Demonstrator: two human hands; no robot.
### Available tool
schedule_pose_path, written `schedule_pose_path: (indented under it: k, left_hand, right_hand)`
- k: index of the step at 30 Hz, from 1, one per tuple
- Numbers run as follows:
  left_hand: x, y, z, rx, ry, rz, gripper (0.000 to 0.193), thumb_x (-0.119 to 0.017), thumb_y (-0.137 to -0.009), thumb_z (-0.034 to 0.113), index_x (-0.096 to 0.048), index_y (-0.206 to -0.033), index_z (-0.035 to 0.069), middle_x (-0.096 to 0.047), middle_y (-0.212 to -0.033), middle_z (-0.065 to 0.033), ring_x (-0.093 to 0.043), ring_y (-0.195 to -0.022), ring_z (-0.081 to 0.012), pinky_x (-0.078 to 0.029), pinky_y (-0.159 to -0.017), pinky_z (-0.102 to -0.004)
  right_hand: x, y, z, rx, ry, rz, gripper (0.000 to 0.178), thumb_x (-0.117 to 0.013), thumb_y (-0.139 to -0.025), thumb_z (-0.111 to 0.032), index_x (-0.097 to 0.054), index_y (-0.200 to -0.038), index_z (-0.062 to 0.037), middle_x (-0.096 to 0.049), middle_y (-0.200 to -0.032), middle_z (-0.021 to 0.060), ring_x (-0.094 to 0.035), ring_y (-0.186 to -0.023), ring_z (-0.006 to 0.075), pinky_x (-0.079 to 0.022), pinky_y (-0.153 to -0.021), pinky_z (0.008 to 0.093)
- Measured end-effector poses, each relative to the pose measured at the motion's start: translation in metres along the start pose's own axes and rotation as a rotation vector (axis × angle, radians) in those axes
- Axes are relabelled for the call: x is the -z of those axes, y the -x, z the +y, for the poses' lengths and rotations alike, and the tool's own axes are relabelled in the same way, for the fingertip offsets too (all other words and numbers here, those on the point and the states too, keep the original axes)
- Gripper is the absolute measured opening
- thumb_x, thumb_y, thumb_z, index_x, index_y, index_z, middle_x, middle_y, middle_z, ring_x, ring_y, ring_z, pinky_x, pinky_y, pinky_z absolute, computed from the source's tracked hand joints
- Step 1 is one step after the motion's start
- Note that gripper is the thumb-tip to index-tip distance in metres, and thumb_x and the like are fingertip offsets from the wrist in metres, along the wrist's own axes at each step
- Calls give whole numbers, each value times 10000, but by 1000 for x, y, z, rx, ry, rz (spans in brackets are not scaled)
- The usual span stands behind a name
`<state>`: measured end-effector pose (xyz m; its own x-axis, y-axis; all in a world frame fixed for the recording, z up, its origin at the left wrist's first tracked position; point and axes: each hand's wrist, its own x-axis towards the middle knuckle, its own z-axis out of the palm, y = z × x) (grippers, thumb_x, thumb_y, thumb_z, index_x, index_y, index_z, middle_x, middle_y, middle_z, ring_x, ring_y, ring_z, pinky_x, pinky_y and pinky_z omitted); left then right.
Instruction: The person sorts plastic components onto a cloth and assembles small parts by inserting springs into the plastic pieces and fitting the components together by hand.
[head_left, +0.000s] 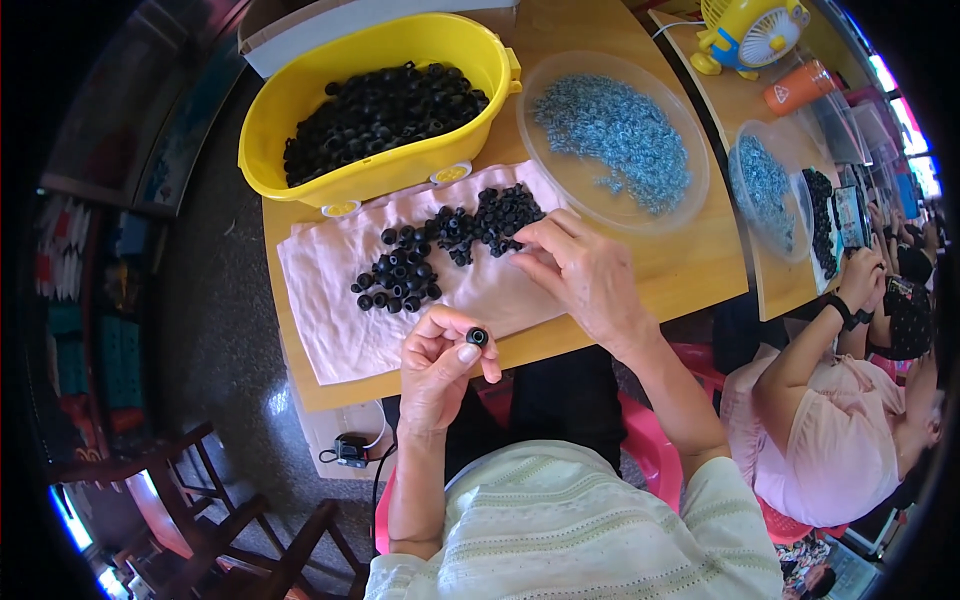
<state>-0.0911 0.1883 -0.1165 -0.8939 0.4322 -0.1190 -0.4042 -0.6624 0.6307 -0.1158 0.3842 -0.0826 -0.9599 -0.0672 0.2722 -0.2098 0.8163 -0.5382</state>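
Note:
Above my lap, my left hand (440,365) pinches a small black hollow cap (477,337) between thumb and fingers, its round opening facing up. My right hand (585,275) reaches over the pink cloth (335,325), thumb and index finger slightly apart at the edge of a pile of small black parts (505,215). No piece shows between those two fingertips. To the left of that pile lies a looser group of larger round black caps (400,275), several with their holes showing.
Behind the cloth stands a yellow tub (375,172) full of black caps. To its right, a clear round tray (690,205) holds blue coiled pieces (620,140). A person in pink (830,430) sits at the adjoining table, near an orange cup (798,88) and a yellow fan (750,35).

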Motion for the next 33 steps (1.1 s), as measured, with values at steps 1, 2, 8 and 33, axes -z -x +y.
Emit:
schedule_pose_path:
  k: [1,2,8,33]
  left_hand:
    - [-2,0,0,-10,-62,30,218,-679,-851,142,-532,-948,15,-565,-757,-110,-571,-567,-169,-501,-518,-251]
    - [-2,0,-1,-9,-60,31,218,-679,-851,142,-532,-948,15,-565,-757,-110,-571,-567,-169,-501,-518,-251]
    - [6,0,0,12,50,-21,176,-672,-852,59,-566,-976,-8,-653,-833,-150,-641,-660,-204,-552,-625,-310]
    - [9,-1,-2,-39,91,-76,137,-617,-874,67,-553,-985,17,-639,-891,-157,-636,-706,-194,-536,-654,-305]
  right_hand:
    - [0,0,-1,-18,3,-12,161,-720,-766,-115,-623,-886,-68,-607,-842,63,-634,-764,256,-498,-626,340]
    - [0,-1,-2,-19,3,-14,161,-720,-766,-115,-623,-886,-68,-607,-842,63,-634,-764,256,-498,-626,340]
    - [1,4,-5,-27,-37,-4,146,-713,-771,-109,-600,-849,-62,-602,-817,74,-624,-744,271,-485,-608,351]
    - [6,26,-9,91,-24,-148,171,-666,-791,4,-650,-955,-41,-604,-835,94,-633,-745,269,-508,-646,344]
